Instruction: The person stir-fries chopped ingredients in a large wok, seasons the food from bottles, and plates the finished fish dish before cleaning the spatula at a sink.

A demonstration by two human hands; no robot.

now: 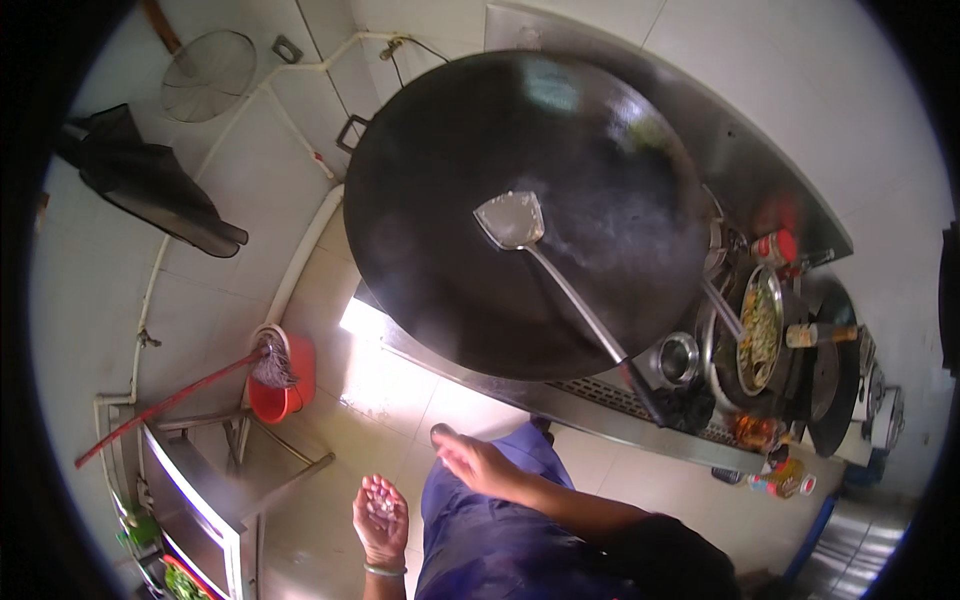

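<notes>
My left hand (381, 517) is held palm up at the lower middle, its fingers curled around small pale bits too small to name. My right hand (474, 463) is above and right of it, before the blue apron (495, 532), fingers partly bent; no held thing is plain. Beyond, a large dark wok (435, 187) stands on the stove. A metal wok spatula (511, 219) lies in it, pale residue on its blade, its dark-ended handle resting over the near right rim. Faint steam or smoke hangs in the wok. Neither hand touches wok or spatula.
Right of the wok are an oval dish of chopped food (760, 337), a metal bowl (677, 358), a red-lidded jar (776, 247) and bottles. At left, a mop (274, 364) rests in a red bucket (274, 401) near a metal-framed table (199, 487). A mesh strainer (210, 75) hangs on the wall.
</notes>
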